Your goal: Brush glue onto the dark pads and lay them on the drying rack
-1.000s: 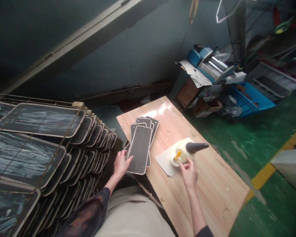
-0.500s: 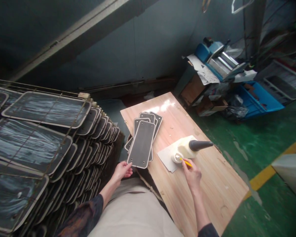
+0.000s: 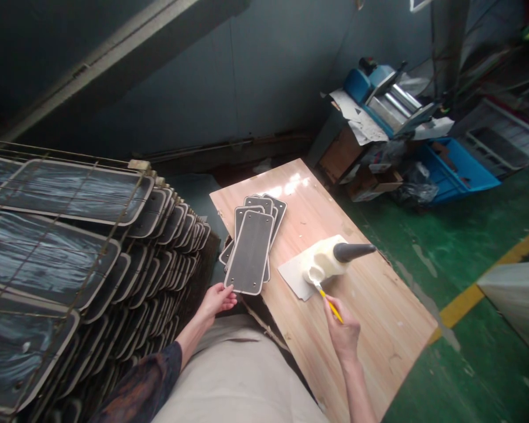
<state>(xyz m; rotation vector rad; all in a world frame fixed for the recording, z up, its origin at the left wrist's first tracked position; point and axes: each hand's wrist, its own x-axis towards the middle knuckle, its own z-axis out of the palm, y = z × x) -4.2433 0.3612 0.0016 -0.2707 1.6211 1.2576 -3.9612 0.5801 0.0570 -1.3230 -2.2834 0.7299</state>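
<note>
My left hand [image 3: 217, 301] pinches the near left corner of a dark rounded panel with a pale edge [image 3: 249, 252], the top one of a fanned stack of several. Small holes show near the panel's corners. In my right hand [image 3: 342, 329] is a brush with a yellow handle [image 3: 332, 306], held closed between the fingers. Its pale head touches the rim of a small round opening on a cream-coloured bottle [image 3: 324, 259] that lies on its side, with a dark cone-shaped nozzle [image 3: 355, 251] pointing right. Beneath the bottle is a pale sheet [image 3: 294, 278].
The wooden board [image 3: 374, 317] bears the stack and bottle. On my left, wire racks hold many similar dark panels [image 3: 48, 258] with whitish streaks. Beyond stand a blue roller machine [image 3: 392, 100] and a blue crate [image 3: 467, 170] on the green floor [image 3: 449, 252].
The brush has drawn back slightly from inside the opening toward me, and more of its pale head shows. My left hand keeps its pinch on the panel. The whole view has shifted slightly.
</note>
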